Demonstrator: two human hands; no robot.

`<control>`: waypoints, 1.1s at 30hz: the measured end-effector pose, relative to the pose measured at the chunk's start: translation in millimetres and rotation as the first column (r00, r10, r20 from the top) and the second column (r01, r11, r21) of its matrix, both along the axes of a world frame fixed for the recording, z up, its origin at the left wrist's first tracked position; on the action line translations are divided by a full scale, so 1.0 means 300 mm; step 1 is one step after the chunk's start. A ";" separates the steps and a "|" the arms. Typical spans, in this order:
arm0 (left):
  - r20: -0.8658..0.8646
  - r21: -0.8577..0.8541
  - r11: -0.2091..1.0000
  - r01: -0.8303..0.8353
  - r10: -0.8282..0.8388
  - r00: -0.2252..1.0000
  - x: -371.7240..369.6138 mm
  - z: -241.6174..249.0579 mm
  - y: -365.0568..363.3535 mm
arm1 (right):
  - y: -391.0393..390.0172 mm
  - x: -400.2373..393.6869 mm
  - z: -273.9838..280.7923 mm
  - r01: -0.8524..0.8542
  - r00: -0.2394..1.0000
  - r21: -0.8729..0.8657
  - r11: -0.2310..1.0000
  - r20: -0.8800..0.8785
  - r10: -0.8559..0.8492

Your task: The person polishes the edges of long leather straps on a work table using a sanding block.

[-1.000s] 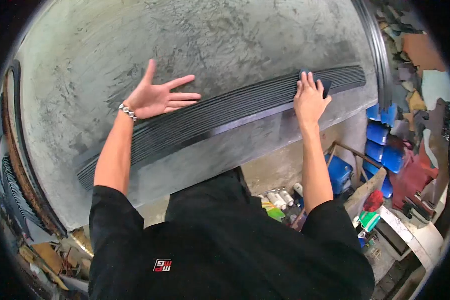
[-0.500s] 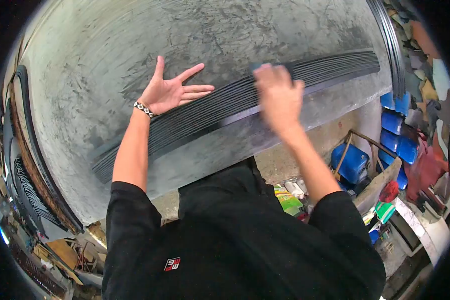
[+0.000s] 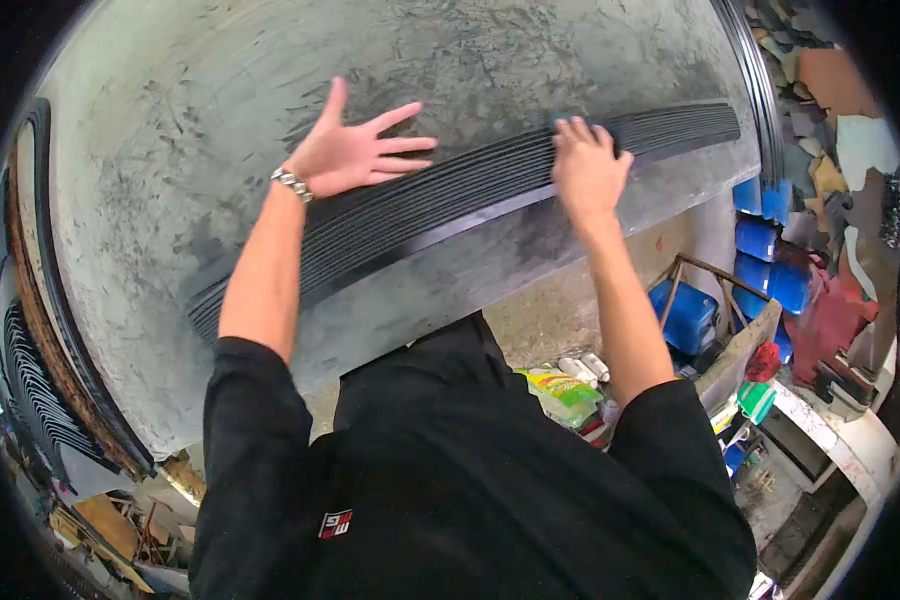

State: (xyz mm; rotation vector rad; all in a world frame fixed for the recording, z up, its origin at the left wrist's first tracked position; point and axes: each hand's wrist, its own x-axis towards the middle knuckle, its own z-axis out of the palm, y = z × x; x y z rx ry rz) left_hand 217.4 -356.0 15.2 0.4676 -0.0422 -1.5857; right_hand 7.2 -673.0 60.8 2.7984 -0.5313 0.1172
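A row of long, thin black strips (image 3: 450,195) lies side by side across the grey table (image 3: 210,130). My left hand (image 3: 360,153), with a patterned bracelet at the wrist, is at the upper edge of the strips, palm partly up and fingers spread, holding nothing. My right hand (image 3: 587,168) is over the strips right of centre, its fingers bent over a small dark object at their upper edge. Most of that object is hidden, so I cannot make out what it is.
More black strips hang over the table's right edge (image 3: 760,90) and lie along its left side (image 3: 55,270). Blue containers (image 3: 686,315) stand below on the right, near a green bag (image 3: 562,397) and scattered scraps (image 3: 835,85).
My right hand has moved to the right along the strips. My left hand has shifted slightly up, its fingers spread wider. The whole view has shifted a little.
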 end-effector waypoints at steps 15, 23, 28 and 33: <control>-0.122 0.013 1.000 -0.003 0.005 0.993 -0.065 -0.056 0.191 | 0.728 0.028 -0.041 -0.194 0.979 -0.042 0.980 0.061 0.197; 0.175 0.009 1.000 -0.017 0.015 0.984 -0.082 -0.036 0.197 | 0.277 0.026 -0.007 0.032 0.996 0.042 0.999 0.076 -0.035; -0.068 -0.336 0.941 0.046 -0.074 0.995 -0.044 -0.210 0.188 | 0.718 0.019 -0.028 -0.219 0.975 0.133 0.967 0.078 0.210; 0.058 0.038 0.999 -0.028 0.026 0.998 -0.086 -0.019 0.198 | 0.652 -0.024 0.021 -0.271 0.961 0.226 0.936 0.122 0.249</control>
